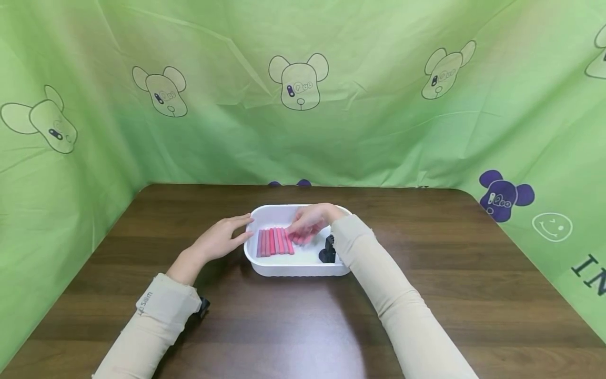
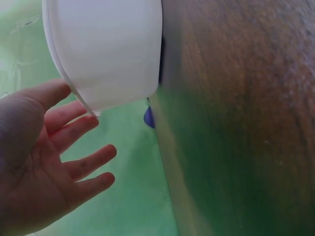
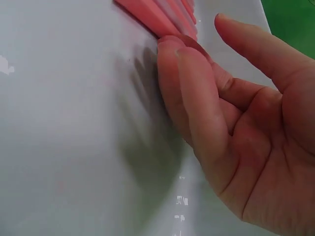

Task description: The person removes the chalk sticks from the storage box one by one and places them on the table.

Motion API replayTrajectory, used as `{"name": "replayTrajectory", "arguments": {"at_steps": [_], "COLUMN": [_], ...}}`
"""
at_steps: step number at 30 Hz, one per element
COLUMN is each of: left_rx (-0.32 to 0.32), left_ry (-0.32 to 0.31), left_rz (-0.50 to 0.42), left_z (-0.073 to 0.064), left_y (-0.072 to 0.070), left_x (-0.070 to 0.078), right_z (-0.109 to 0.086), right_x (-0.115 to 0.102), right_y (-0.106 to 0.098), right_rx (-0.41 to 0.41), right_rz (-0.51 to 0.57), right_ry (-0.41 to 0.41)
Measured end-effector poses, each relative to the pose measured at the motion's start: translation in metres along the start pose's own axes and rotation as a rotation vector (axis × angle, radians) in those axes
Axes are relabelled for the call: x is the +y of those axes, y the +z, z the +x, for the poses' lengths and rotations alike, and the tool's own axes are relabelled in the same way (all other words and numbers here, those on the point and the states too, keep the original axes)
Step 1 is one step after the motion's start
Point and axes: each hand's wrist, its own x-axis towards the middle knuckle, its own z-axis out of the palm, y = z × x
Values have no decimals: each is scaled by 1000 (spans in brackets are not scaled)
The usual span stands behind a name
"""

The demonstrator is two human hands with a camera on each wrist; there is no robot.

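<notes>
A white oval tub (image 1: 298, 270) stands on the table. In its left half, pink and mauve sticks (image 1: 270, 242) lie side by side in a row. My right hand (image 1: 310, 218) reaches into the tub at the row's right end. Its fingertips touch the end of the sticks (image 3: 152, 17) in the right wrist view, while the thumb stands apart. My left hand (image 1: 220, 239) is at the tub's left end. Thumb and some fingertips touch the rim (image 2: 74, 93) in the left wrist view; the other fingers are spread loosely below it.
The brown wooden table (image 1: 293, 326) extends around the tub. Green cloth (image 1: 360, 131) with mouse-head drawings hangs behind and at both sides. A black device (image 1: 327, 251) shows beside the right cuff, and a similar one (image 1: 203, 307) is at the left cuff.
</notes>
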Motion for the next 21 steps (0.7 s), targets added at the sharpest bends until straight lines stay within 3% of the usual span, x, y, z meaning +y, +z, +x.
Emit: {"name": "replayTrajectory", "arguments": {"at_steps": [21], "left_rx": [-5], "left_ry": [-28], "left_rz": [-5], "left_z": [0], "left_y": [0], "left_x": [1], "right_z": [8], "right_x": [-4], "right_y": [11], "right_rx": [106], "right_rz": [-62], "right_ry": [77]}}
